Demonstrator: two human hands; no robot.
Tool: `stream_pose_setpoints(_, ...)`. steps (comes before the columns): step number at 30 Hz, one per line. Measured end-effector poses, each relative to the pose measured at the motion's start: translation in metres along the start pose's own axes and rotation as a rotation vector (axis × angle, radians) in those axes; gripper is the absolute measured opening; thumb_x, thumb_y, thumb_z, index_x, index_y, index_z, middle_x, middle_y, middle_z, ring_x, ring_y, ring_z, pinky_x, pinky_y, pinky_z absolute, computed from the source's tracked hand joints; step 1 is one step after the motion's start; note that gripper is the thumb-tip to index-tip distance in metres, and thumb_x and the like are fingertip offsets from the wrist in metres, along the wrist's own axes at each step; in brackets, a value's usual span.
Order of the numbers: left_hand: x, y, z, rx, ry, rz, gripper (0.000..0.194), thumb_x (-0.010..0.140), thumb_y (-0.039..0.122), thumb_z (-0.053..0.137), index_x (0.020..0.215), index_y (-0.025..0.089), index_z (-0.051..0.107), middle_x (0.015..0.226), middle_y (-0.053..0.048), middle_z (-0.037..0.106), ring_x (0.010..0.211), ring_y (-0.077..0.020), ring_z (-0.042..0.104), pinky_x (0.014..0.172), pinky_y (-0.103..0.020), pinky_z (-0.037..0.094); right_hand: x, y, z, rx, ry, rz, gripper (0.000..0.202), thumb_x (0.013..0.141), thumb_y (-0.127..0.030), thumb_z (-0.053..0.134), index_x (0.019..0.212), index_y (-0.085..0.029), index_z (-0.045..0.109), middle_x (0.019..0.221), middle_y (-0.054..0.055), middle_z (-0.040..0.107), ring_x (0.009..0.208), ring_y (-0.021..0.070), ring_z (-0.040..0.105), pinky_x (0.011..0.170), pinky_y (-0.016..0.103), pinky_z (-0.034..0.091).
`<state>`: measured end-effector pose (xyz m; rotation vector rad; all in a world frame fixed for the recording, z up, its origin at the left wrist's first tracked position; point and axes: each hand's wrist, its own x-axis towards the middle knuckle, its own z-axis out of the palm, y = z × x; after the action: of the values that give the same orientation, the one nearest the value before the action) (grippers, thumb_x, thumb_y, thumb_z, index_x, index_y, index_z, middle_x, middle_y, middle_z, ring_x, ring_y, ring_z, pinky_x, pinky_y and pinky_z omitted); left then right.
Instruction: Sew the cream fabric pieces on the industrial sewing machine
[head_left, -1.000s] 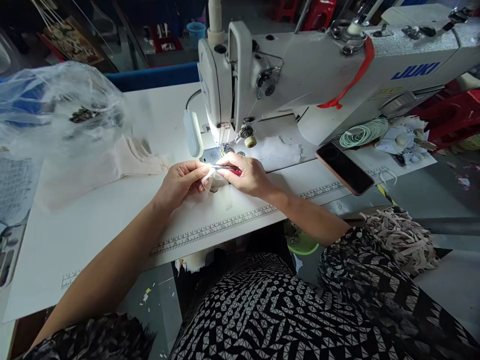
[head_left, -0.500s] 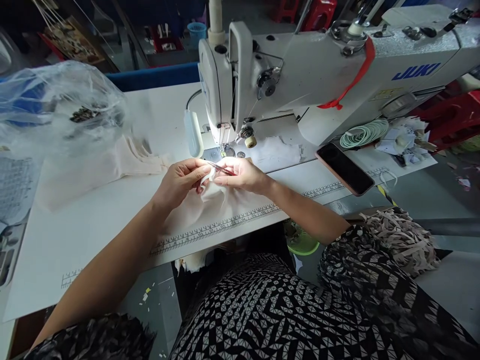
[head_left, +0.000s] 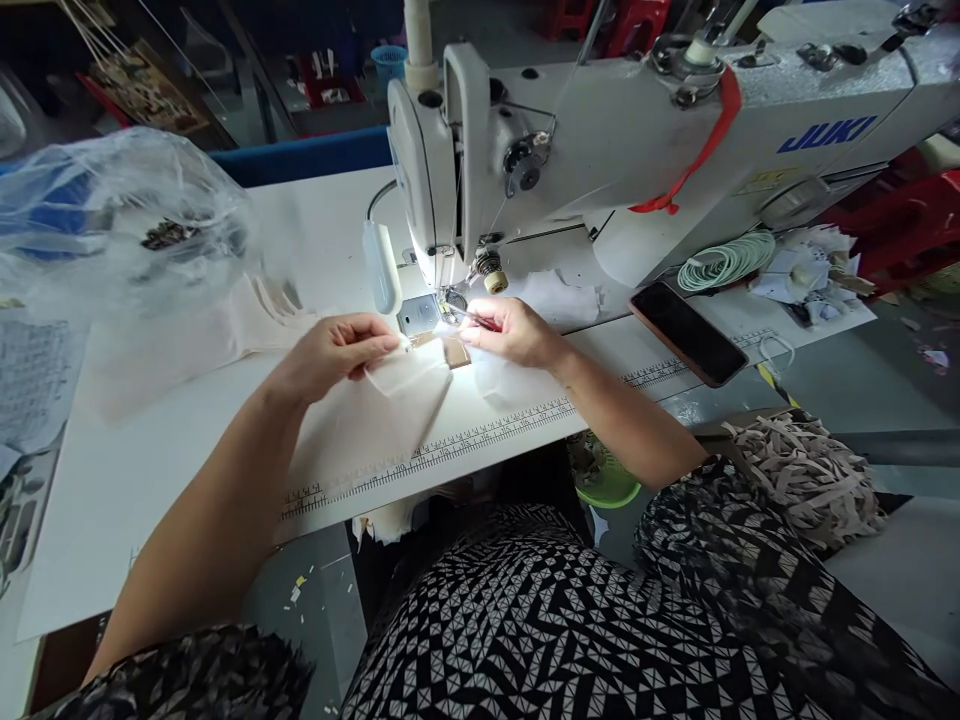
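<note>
White worktable (head_left: 135,475) bears a printed ruler (head_left: 435,455) along its front edge and a sewing machine (head_left: 615,130). Left hand (head_left: 341,350) has thumb and fingers pinched together on a pale cloth (head_left: 364,425), which drapes over the worktable in front of the sewing machine. Right hand (head_left: 517,335) is clamped on a slim dark tool (head_left: 480,319), its exact form unclear. Dark phone (head_left: 690,332) lies to the right; stacked pale pieces (head_left: 262,318) lie beyond the left hand.

One tool (head_left: 483,321), one phone (head_left: 688,334)
</note>
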<state>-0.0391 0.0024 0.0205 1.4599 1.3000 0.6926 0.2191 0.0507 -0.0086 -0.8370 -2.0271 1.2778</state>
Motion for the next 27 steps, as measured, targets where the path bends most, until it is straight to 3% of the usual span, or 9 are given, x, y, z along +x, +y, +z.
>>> stream_pose_setpoints(5,0.001,-0.002,-0.013,0.086,0.051,-0.011,0.032,0.072,0.051,0.076,0.070,0.019,0.069,0.059,-0.001,0.059,0.054,-0.0115,0.047,0.051,-0.024,0.039,-0.001,0.000,-0.005,0.075,-0.087,0.111,0.041,0.089,-0.038,0.071,0.067,-0.023,0.040,0.068,-0.004,0.035,0.064,0.0127,0.034,0.054,0.028,0.029)
stream_pose_setpoints(10,0.002,-0.003,-0.003,0.078,0.129,0.112,0.035,0.077,0.054,0.074,0.068,0.021,0.068,0.071,-0.005,0.069,0.075,-0.0188,0.063,0.074,-0.031,0.052,-0.010,-0.016,-0.006,0.045,-0.142,0.139,0.026,0.093,-0.032,0.062,0.074,-0.022,0.049,0.066,-0.002,0.047,0.063,0.0133,0.041,0.055,0.029,0.035)
stream_pose_setpoints(13,-0.006,0.007,-0.007,-0.049,0.184,0.120,0.038,0.074,0.055,0.078,0.073,0.020,0.064,0.058,0.001,0.059,0.059,-0.0141,0.055,0.072,-0.033,0.053,-0.021,-0.024,-0.015,0.021,-0.148,0.133,0.018,0.093,-0.029,0.061,0.077,-0.021,0.055,0.066,-0.001,0.057,0.062,0.0129,0.044,0.057,0.029,0.036)
stream_pose_setpoints(16,-0.028,0.028,-0.033,0.016,0.323,0.089,0.042,0.068,0.056,0.080,0.079,0.020,0.061,0.052,0.007,0.047,0.048,-0.0070,0.036,0.058,-0.027,0.044,-0.031,-0.027,-0.021,0.060,-0.099,0.127,0.018,0.091,-0.028,0.061,0.076,-0.019,0.057,0.065,-0.001,0.058,0.060,0.0107,0.042,0.053,0.026,0.032)
stream_pose_setpoints(18,-0.045,0.043,-0.058,0.268,0.371,0.025,0.045,0.066,0.061,0.077,0.082,0.020,0.065,0.056,0.005,0.052,0.051,-0.0079,0.040,0.052,-0.023,0.034,-0.036,-0.028,-0.018,0.153,-0.067,0.130,0.016,0.089,-0.027,0.062,0.077,-0.018,0.056,0.065,-0.002,0.057,0.055,0.0087,0.037,0.049,0.024,0.028)
stream_pose_setpoints(20,-0.056,0.052,-0.082,0.562,0.326,-0.053,0.052,0.064,0.070,0.070,0.084,0.021,0.070,0.056,0.004,0.056,0.052,-0.0102,0.045,0.050,-0.023,0.030,-0.038,-0.028,-0.010,0.277,-0.059,0.155,0.011,0.087,-0.027,0.062,0.084,-0.017,0.056,0.067,-0.003,0.058,0.050,0.0069,0.032,0.044,0.023,0.024)
stream_pose_setpoints(22,-0.055,0.050,-0.091,0.760,0.221,-0.088,0.055,0.061,0.072,0.065,0.082,0.022,0.074,0.059,0.002,0.063,0.055,-0.0132,0.052,0.054,-0.025,0.038,-0.038,-0.027,0.001,0.372,-0.041,0.191,0.013,0.085,-0.027,0.063,0.090,-0.018,0.055,0.065,-0.005,0.056,0.046,0.0063,0.027,0.042,0.023,0.021)
stream_pose_setpoints(24,-0.045,0.038,-0.079,0.845,0.151,-0.008,0.054,0.064,0.070,0.062,0.083,0.022,0.076,0.075,-0.003,0.074,0.068,-0.0185,0.062,0.068,-0.032,0.049,-0.037,-0.026,0.012,0.369,0.023,0.221,0.015,0.085,-0.029,0.064,0.088,-0.019,0.054,0.059,-0.008,0.048,0.046,0.0069,0.026,0.041,0.022,0.020)
stream_pose_setpoints(27,-0.024,0.016,-0.027,0.805,0.236,0.243,0.053,0.078,0.064,0.055,0.094,0.018,0.077,0.102,-0.013,0.077,0.097,-0.0270,0.067,0.093,-0.044,0.052,-0.036,-0.019,0.024,0.290,0.183,0.242,0.020,0.082,-0.033,0.067,0.079,-0.021,0.052,0.058,-0.008,0.037,0.051,0.0090,0.031,0.045,0.023,0.024)
